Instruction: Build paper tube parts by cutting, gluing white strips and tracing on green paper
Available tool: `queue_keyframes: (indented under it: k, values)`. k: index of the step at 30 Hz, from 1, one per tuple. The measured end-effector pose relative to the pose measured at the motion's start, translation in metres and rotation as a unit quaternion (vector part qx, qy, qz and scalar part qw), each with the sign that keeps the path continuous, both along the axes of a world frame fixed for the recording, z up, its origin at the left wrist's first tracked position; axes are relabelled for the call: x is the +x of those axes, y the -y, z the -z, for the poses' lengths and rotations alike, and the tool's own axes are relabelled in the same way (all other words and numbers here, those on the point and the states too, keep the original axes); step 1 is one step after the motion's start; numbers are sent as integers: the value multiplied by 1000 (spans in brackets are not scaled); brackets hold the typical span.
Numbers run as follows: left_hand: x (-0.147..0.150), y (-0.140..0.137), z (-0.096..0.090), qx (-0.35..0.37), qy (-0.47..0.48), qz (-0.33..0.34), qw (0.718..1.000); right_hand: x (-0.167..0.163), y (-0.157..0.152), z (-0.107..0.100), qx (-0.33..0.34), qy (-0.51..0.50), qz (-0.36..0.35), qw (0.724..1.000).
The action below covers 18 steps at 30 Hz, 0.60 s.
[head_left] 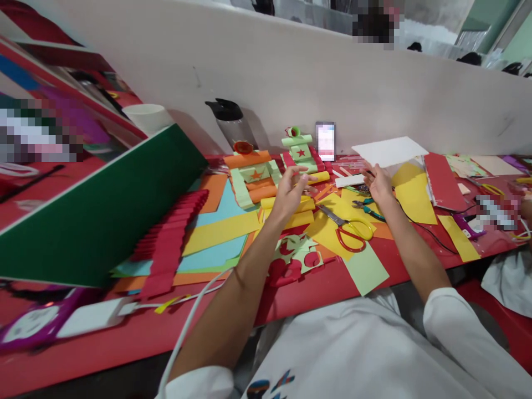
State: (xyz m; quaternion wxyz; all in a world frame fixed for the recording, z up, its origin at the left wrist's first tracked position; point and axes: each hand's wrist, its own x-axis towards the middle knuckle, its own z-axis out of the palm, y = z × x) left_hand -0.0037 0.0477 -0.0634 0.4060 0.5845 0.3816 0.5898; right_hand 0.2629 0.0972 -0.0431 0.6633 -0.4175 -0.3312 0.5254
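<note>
My left hand (290,194) is over yellow rolled paper (293,217), its fingers apart; I see nothing in its grasp. To the right, my right hand (379,185) has bent fingers drawn together near a white strip (349,180); anything between its fingertips is too small to make out. Between my forearms, scissors (351,230) with red and yellow handles lie on yellow paper (326,227). Teal-handled pliers (368,208) lie just below my right hand. Beyond my hands, an orange-and-green paper piece (255,176) and a red-and-green one (301,152) each bear a star.
Cut green and red scraps (297,256) lie near the table's front edge. A green board (103,205) slants up at left beside pleated red paper (172,238). A phone (326,141) and a bottle (233,123) stand against the white partition (266,72). A white cable (195,307) crosses my left arm.
</note>
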Motion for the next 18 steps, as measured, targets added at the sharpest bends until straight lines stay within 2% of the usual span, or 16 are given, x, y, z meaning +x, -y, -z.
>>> queue_keyframes:
  k: [2,4,5,6,8,10,12,15,18]
  values:
    - [-2,-1,0,3,-12,-1,1000,3,-13,-4,21,66,-46,997]
    - [-7,-3,-2,11,-25,-14,1000,6,-24,-7,49,212,-101,971]
    - [-11,-4,-3,16,-34,-28,999,7,-28,-8,73,310,-124,940]
    - [-16,-5,-4,21,-49,-47,997,8,-33,-9,98,411,-137,896]
    - [-29,-6,-8,32,-106,-97,989,9,-41,-12,131,581,-142,790]
    - [-44,-5,-12,40,-209,-150,965,8,-51,-13,131,679,-158,704]
    - [-59,-3,-16,29,-326,-183,927,7,-62,-14,128,722,-215,645]
    - [-73,1,-20,-16,-446,-187,875,5,-78,-14,129,743,-286,591]
    - [-72,6,-26,-10,-495,-126,859,2,-87,-9,145,753,-272,581]
